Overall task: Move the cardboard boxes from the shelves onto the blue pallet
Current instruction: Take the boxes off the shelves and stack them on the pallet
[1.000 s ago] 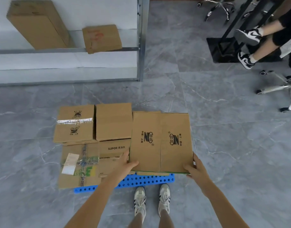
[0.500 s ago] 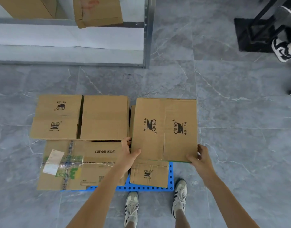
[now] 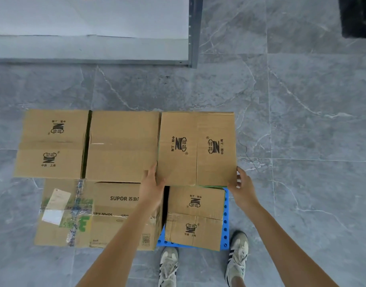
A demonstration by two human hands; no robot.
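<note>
The left hand (image 3: 152,188) grips the near left corner of a logo-printed cardboard box (image 3: 196,148), thumb on the top face and fingers wrapped down the side. The right hand (image 3: 241,188) holds the near right corner of the same box, fingers curled against its right edge. This box sits high in the stack, its near edge overlapping a smaller logo box (image 3: 195,217) at 6 o'clock from it, which rests on the blue pallet (image 3: 226,220); only a perforated strip of the pallet shows along the right side and near edge.

At 9 o'clock from the held box, touching its left side, lies a plain-topped box (image 3: 122,146), and further on at 9 o'clock, across a narrow dark gap, a second logo box (image 3: 51,143). At 7 o'clock from the held box sits a SUPOR box (image 3: 107,214) with tape and a white label on its left half; the left forearm crosses over it.

At 6 o'clock, two sneakers (image 3: 168,266) stand on the grey marble floor (image 3: 302,141) just beside the pallet. At 12 o'clock, well apart, is the bottom shelf (image 3: 88,48) of a metal rack with its grey corner post (image 3: 195,32).
</note>
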